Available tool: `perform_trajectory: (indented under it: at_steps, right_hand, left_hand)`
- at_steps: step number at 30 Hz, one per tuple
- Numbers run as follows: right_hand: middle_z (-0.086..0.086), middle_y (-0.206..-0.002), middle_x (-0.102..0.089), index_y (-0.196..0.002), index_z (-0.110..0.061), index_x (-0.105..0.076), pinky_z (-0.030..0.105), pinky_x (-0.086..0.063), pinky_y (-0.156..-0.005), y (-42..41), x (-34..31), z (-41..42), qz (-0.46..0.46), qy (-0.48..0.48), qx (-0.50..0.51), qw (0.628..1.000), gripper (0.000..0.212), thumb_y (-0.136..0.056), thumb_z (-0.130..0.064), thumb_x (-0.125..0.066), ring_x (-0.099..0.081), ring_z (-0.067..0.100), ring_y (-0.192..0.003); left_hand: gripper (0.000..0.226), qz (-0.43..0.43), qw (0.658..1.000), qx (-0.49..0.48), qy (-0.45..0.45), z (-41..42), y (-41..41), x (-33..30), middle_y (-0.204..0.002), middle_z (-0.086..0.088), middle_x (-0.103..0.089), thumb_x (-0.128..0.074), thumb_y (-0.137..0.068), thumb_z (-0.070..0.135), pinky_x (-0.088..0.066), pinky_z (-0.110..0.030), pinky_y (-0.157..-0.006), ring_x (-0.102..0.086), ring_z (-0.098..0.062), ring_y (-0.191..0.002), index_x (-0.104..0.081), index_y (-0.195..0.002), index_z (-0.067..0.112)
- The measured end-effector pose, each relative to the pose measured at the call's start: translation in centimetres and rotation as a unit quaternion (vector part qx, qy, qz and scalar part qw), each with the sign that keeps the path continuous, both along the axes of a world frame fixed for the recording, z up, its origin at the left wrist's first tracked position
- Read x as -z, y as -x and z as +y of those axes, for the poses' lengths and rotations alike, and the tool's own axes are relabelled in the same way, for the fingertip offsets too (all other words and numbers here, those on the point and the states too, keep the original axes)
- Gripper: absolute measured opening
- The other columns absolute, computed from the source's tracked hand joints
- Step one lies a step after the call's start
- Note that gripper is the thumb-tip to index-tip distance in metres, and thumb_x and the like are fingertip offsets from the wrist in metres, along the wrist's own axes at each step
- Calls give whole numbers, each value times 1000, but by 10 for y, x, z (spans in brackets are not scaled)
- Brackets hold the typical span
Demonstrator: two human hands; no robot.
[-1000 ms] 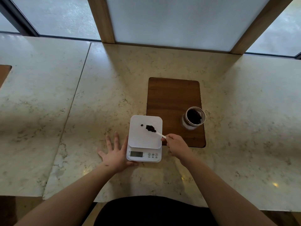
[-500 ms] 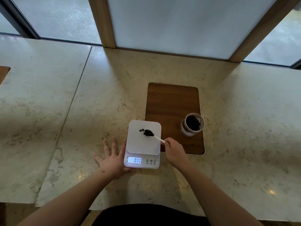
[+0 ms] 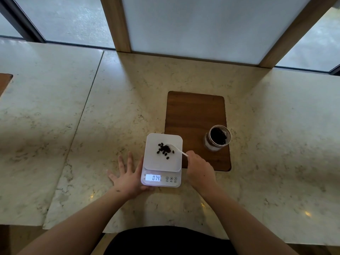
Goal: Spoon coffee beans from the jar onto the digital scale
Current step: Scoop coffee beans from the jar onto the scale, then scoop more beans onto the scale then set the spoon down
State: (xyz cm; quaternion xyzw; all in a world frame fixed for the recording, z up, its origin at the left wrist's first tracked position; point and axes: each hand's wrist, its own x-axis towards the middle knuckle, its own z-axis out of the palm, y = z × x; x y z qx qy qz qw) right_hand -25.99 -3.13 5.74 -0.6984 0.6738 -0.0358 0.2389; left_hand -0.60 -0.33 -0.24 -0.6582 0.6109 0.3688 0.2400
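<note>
A white digital scale (image 3: 156, 163) stands on the marble counter, its lit display reading 074. Several dark coffee beans (image 3: 165, 150) lie scattered on its platform. My right hand (image 3: 199, 168) grips the handle of a white spoon (image 3: 177, 149) whose bowl sits over the platform beside the beans. My left hand (image 3: 127, 178) lies flat on the counter with fingers spread, touching the scale's left front corner. An open glass jar (image 3: 218, 138) holding dark beans stands to the right on a wooden board (image 3: 195, 115).
The wooden board lies behind and right of the scale. A seam (image 3: 88, 100) splits the marble counter to the left. Another wooden piece (image 3: 4, 81) shows at the far left edge. Window frames with wooden posts (image 3: 117, 24) run along the back.
The beans have left the spoon and now lie spread on the platform. The display reading rose from 017 to 074. My left hand stayed at the scale's corner.
</note>
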Motion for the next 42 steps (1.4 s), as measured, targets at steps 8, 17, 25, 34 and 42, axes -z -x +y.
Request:
perform_trajectory:
  at_steps: [8,17,25,34,42]
  right_hand:
    - [-6,-63,-50,-87,-25,-43,30,-28,-43,7,-6,3,-24,51,64,996,17,-101,-18,-34,-48,16,-49]
    - [3,-68,-52,-96,-20,-64,34,-35,-52,29,-4,20,-347,-100,292,885,26,-103,-19,-39,-43,16,-57]
    - [-1,-59,-50,-95,-18,-69,23,-37,-43,47,-19,34,-391,-110,354,843,30,-103,-20,-40,-44,8,-47]
    - [-2,-55,-47,-94,-19,-69,22,-29,-37,104,-56,6,-232,73,290,926,26,-101,-16,-44,-36,6,-40]
    - [8,-60,-58,-92,-4,-65,34,-38,-45,132,-62,-23,11,144,164,976,25,-101,-13,-44,-52,26,-49]
  left_hand:
    - [139,-2,1000,-5,3,0,-1,3,-138,-2,67,-26,-39,115,11,-88,-105,62,-39,-127,51,-134,50]
    - [141,9,1000,-12,8,-1,0,-2,-144,-3,62,-21,-33,116,10,-89,-105,59,-39,-130,50,-136,51]
    - [139,4,1000,-15,9,-1,-1,-4,-148,-5,60,-22,-34,115,11,-89,-105,59,-40,-130,52,-132,51]
    - [140,-4,1000,-10,7,1,3,-4,-152,-6,55,-38,-49,110,5,-88,-107,55,-42,-133,42,-146,47]
    - [140,1,1000,-16,13,0,3,-5,-152,-5,55,-38,-47,110,4,-89,-107,54,-41,-134,44,-143,50]
